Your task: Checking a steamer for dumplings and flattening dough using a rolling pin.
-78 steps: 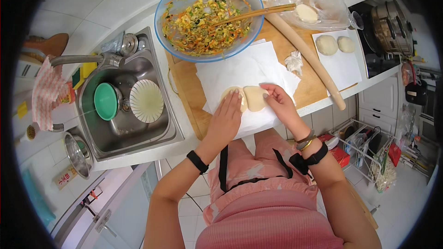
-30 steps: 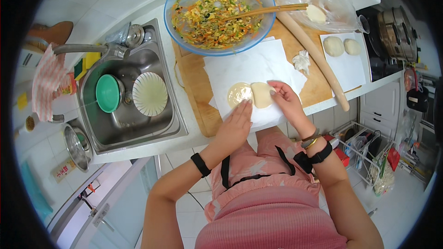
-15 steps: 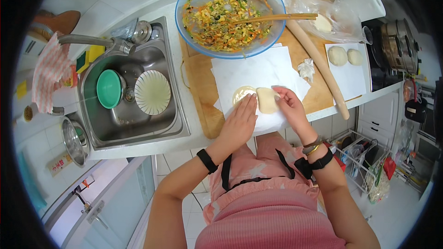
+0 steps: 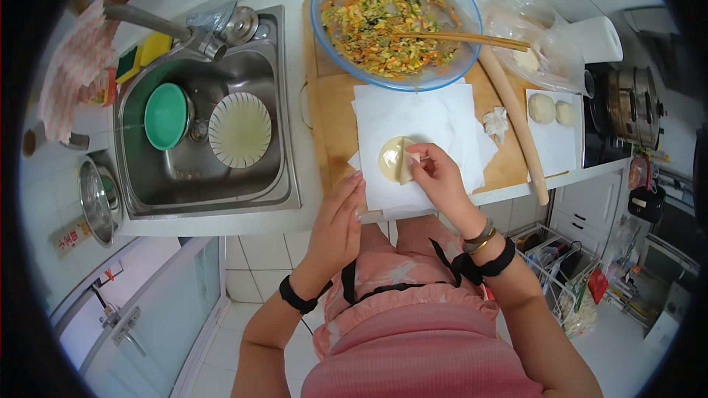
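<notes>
On the white paper point(image 4: 450, 114) lies a round of dough point(image 4: 389, 160) with a shiny, wet-looking surface. A second, pale piece of dough point(image 4: 407, 164) is pinched at its right side by my right hand point(image 4: 440, 181). It tilts up over the right part of the shiny round; whether the two touch cannot be told. Left of the round, at the paper's near left edge, my left hand point(image 4: 339, 215) hovers with its fingers stretched out, holding nothing.
A big glass bowl point(image 4: 321, 43) of chopped vegetable and egg filling stands behind the paper, chopsticks point(image 4: 493, 40) across its rim. Right of it are a rolling pin point(image 4: 516, 129), crumpled tissue point(image 4: 496, 124) and two dough balls point(image 4: 542, 108). The sink point(image 4: 214, 203) is on the left.
My left hand has come off the shiny round, back toward the left. My right hand has brought the second dough piece leftward over the round and tilted it up.
</notes>
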The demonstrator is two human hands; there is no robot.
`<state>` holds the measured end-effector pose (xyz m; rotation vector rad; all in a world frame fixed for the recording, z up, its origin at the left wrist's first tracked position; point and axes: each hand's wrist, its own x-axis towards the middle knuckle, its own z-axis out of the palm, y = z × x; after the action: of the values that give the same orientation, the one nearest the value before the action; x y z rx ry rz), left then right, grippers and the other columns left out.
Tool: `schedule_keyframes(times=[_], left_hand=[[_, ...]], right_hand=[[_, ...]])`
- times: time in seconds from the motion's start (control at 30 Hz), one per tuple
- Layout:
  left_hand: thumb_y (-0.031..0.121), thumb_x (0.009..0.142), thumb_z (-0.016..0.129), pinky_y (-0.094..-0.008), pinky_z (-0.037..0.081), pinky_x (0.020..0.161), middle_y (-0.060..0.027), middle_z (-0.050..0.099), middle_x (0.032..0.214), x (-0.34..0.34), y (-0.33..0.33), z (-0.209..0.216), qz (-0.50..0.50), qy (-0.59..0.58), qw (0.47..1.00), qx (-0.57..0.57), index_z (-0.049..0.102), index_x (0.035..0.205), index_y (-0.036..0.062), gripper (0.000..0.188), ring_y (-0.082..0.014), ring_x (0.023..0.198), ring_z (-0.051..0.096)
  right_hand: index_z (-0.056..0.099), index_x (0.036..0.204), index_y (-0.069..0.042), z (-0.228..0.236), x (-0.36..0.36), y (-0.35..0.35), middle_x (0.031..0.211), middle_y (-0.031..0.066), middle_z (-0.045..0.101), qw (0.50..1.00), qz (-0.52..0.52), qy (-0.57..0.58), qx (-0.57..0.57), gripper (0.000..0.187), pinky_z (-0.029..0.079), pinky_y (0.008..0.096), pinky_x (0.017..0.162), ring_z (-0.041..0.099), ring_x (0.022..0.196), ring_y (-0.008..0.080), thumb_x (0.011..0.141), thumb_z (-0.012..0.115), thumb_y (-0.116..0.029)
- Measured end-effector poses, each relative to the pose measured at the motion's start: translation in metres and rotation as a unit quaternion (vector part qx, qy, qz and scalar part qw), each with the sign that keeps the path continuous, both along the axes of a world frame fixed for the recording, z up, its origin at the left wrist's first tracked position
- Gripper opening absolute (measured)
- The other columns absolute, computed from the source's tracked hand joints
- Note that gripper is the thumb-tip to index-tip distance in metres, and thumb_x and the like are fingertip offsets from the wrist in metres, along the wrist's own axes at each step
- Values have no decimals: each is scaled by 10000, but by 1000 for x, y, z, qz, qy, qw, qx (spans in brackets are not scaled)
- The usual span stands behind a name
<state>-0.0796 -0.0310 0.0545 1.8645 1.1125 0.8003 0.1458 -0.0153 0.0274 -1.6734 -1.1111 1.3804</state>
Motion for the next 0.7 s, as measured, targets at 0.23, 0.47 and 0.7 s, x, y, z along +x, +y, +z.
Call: schedule_keyframes(times=[0.23, 0.47, 0.7], left_hand=[[-29, 846, 442, -406, 377, 1021, -185, 487, 1311, -17, -11, 0, 42, -9, 999, 3, 517, 1228, -47, 389, -345, 1194, 484], [-27, 850, 445, -408, 384, 1010, -183, 492, 1303, -22, -7, -1, 59, -31, 998, -3, 519, 1223, -46, 381, -339, 1175, 492], [-41, 873, 399, -378, 374, 1014, -189, 525, 1265, -15, -3, -2, 61, -50, 997, -17, 539, 1187, -84, 346, -331, 1175, 499]], right_hand=[[572, 1131, -22, -9, -19, 8, 870, 23, 561, 983, 87, -148, 63, 246, 466, 211, 660, 547, 750, 85, 885, 577, -18], [587, 1087, -3, -1, -34, 17, 848, 92, 557, 986, 58, -137, 77, 222, 483, 262, 633, 546, 682, 154, 867, 604, -17], [571, 1027, -10, 4, -31, 20, 850, 117, 544, 968, 104, -208, 91, 182, 477, 311, 627, 570, 697, 227, 851, 604, -41]])
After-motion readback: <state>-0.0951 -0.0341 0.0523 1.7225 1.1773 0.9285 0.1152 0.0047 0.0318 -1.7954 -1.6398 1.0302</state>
